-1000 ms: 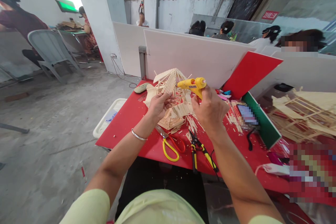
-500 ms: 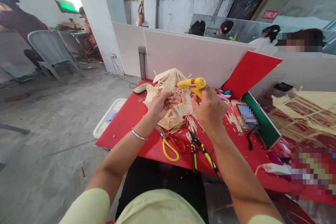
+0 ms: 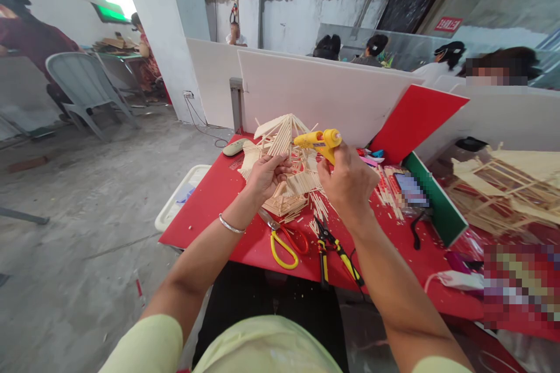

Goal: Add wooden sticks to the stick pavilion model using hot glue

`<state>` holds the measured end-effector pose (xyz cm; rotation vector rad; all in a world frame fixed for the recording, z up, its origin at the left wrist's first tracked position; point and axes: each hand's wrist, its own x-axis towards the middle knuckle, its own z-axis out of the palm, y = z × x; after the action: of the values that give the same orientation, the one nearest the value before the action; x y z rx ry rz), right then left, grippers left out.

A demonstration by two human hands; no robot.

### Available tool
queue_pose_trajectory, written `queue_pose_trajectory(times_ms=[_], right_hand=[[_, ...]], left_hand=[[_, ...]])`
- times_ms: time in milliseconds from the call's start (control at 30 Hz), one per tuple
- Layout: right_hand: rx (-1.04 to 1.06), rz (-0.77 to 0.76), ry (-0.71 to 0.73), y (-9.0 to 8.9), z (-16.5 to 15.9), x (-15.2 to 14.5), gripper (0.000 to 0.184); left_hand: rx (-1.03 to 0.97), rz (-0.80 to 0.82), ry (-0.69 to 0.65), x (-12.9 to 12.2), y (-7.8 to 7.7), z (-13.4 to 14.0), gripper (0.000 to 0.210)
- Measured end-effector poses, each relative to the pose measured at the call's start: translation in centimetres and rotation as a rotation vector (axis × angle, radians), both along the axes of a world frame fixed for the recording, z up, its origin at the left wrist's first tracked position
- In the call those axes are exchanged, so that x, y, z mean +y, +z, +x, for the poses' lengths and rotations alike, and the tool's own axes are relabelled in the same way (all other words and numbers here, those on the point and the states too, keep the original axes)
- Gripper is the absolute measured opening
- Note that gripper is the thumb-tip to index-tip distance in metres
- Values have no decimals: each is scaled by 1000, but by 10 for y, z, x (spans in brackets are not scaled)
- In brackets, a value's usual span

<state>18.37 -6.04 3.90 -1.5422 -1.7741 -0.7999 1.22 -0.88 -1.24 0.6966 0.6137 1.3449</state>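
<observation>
My right hand (image 3: pixel 349 180) is wrapped round the handle of a yellow hot glue gun (image 3: pixel 318 139). Its nozzle points left, at the sloping stick roof of a model building (image 3: pixel 280 139) made of pale wooden sticks. Just in front of that roof, my left hand (image 3: pixel 269 176) has its fingers curled and pinched together. What they hold, if anything, is too small to make out. Below the hands lie scissors (image 3: pixel 284 245) with one yellow and one red handle, and black-and-yellow pliers (image 3: pixel 324 253). Loose cut sticks (image 3: pixel 320 207) are scattered beside the model.
A red-topped table (image 3: pixel 205 215) carries everything, with a white partition (image 3: pixel 324 93) behind. At the right are a phone (image 3: pixel 411 189), a green board (image 3: pixel 437 204) and another stick model (image 3: pixel 503 186). A computer mouse (image 3: pixel 234 147) lies at the left. Other people sit beyond the partition.
Hardly anything differs. The glue gun and my right hand have shifted very slightly left, along with a small drift of the whole view. My left hand keeps its pinch.
</observation>
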Motion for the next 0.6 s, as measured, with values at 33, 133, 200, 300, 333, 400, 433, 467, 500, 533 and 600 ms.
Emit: queue_pose_trajectory(times_ms=[33, 133, 200, 300, 333, 400, 433, 467, 500, 533, 600], right_hand=[[3, -5, 0, 0, 0, 0, 42], [6, -12, -4, 0, 0, 0, 42], [7, -14, -3, -1, 0, 0, 42], [21, -17, 6, -2, 1, 1, 43], [24, -16, 9, -2, 1, 1, 43], [29, -7, 8, -2, 2, 2, 41], [31, 2, 3, -1, 2, 2, 40], [34, 11, -3, -1, 2, 3, 38], [36, 18, -9, -1, 2, 3, 37], [40, 22, -12, 0, 2, 3, 36], [45, 21, -4, 0, 1, 2, 36]], left_hand=[[-2, 4, -2, 0, 0, 0, 21], [-8, 18, -8, 1, -2, -1, 22], [-10, 18, -9, 1, -2, -1, 21], [-12, -6, -7, 1, -2, -1, 21], [-13, -14, -6, 1, -2, -1, 21], [-14, -21, -8, 0, -1, -1, 21], [-15, -20, -9, -1, -1, -1, 21], [-16, -18, -11, -1, 0, -1, 22], [-18, -16, -13, -2, 0, -1, 22], [-20, -14, -17, -2, 0, -1, 22], [-27, -11, -21, -3, 0, -1, 22]])
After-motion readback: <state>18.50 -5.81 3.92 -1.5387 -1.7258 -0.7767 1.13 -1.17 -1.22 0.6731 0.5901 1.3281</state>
